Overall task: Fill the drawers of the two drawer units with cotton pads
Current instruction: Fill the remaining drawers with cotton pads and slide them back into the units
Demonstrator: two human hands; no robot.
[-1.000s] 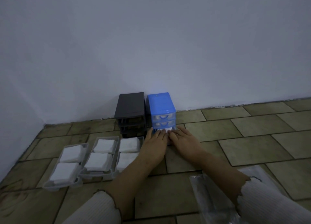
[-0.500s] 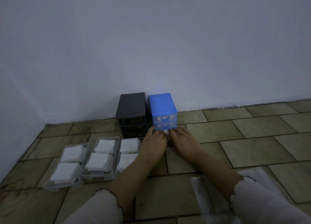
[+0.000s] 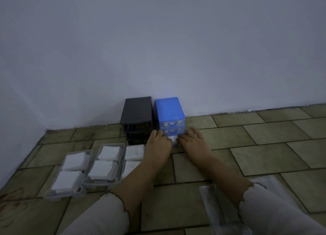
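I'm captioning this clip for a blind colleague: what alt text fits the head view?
Both hands, left hand and right hand, meet at the bottom drawer of a small blue plastic drawer unit beside a black plastic drawer unit against the wall. Three grey drawers of white cotton pads lie on the tiled floor.

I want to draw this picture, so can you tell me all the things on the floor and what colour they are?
blue drawer unit: 1, blue, against the wall, right of the black one
black drawer unit: 1, black, against the wall
loose drawers: 3, grey, on the floor at left, side by side
cotton pads: two visible per loose drawer, white
plastic bag: 1, clear, bottom right
floor tiles: olive
left hand: at the blue unit's bottom drawer
right hand: same drawer, other side
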